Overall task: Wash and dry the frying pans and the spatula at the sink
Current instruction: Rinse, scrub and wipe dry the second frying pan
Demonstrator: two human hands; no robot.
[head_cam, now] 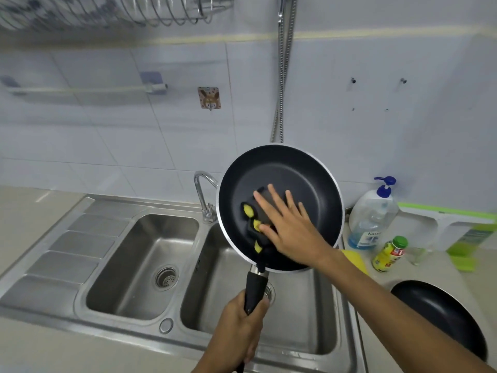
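A black frying pan (304, 173) with a silver rim is held tilted up over the right sink basin (301, 313). My left hand (239, 329) grips its black handle (254, 289) from below. My right hand (293, 224) lies flat with straight fingers inside the pan, pressing a dark sponge with yellow patches (254, 219) against the pan's bottom. A second black frying pan (441, 316) rests on the counter at the right, partly hidden by my right forearm. I see no spatula.
The left sink basin (145, 265) has a drain strainer. A chrome tap (204, 192) stands between the basins. A dish soap pump bottle (371, 216), a small yellow bottle (390, 254) and a glass (416, 255) stand at the right. A wire dish rack (107, 12) hangs above.
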